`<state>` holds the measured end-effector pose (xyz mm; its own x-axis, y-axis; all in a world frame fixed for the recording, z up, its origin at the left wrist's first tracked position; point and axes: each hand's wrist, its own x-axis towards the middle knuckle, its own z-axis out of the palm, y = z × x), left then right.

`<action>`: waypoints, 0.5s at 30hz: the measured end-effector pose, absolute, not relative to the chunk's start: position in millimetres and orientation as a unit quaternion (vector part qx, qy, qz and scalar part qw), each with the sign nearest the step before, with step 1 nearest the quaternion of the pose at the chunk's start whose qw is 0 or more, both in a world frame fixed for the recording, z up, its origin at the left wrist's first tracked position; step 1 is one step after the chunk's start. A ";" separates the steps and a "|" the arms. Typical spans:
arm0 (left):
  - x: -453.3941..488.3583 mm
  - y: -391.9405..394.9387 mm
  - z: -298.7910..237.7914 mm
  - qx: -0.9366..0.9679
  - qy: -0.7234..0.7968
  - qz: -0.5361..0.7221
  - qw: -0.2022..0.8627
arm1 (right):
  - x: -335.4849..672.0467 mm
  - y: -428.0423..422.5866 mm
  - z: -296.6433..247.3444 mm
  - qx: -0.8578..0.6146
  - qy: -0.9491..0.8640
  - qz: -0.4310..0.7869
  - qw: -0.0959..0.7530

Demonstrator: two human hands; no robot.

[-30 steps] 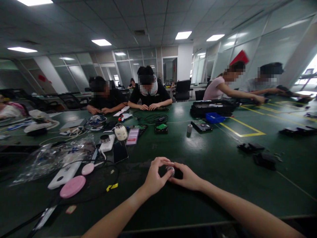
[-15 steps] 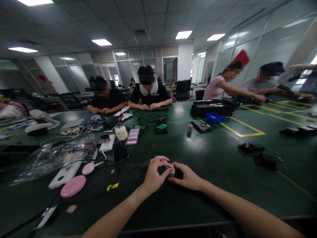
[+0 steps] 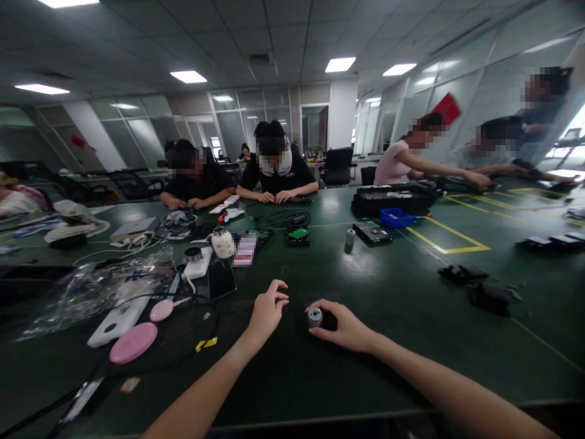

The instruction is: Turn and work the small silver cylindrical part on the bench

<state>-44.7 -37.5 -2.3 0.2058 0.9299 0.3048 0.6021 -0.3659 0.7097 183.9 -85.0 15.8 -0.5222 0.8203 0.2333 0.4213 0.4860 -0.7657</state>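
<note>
My right hand (image 3: 345,326) is closed around a small silver motor (image 3: 315,317), thumb on the near side and fingers on the far side. The motor stands upright on the green table, and its top face shows small dark holes. To the left of it, apart from the motor, my left hand (image 3: 267,311) is raised with its fingers loosely curved and a gap between them. Nothing can be made out in it. A similar silver cylinder (image 3: 350,237) stands farther back on the table.
Beside that cylinder lies a hard drive (image 3: 372,233), with a blue tray (image 3: 397,217) behind it. Black parts (image 3: 489,297) lie at right. A phone (image 3: 222,280), pink discs (image 3: 133,342), cables and plastic bags (image 3: 109,283) spread at left. Several people sit around the table.
My left hand has come off the top of the motor and moved left, uncovering its end face. My right hand stays around the motor. Another person has appeared at the far right.
</note>
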 end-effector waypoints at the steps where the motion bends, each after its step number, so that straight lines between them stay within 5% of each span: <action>1: -44.7 -37.2 -4.2 0.747 0.521 0.349 0.221 | 183.9 -84.9 16.0 -0.383 -0.808 0.329 0.302; 15: -43.2 -41.2 -3.7 0.750 0.537 0.338 0.187 | 184.0 -83.9 15.0 -0.379 -0.810 0.325 0.308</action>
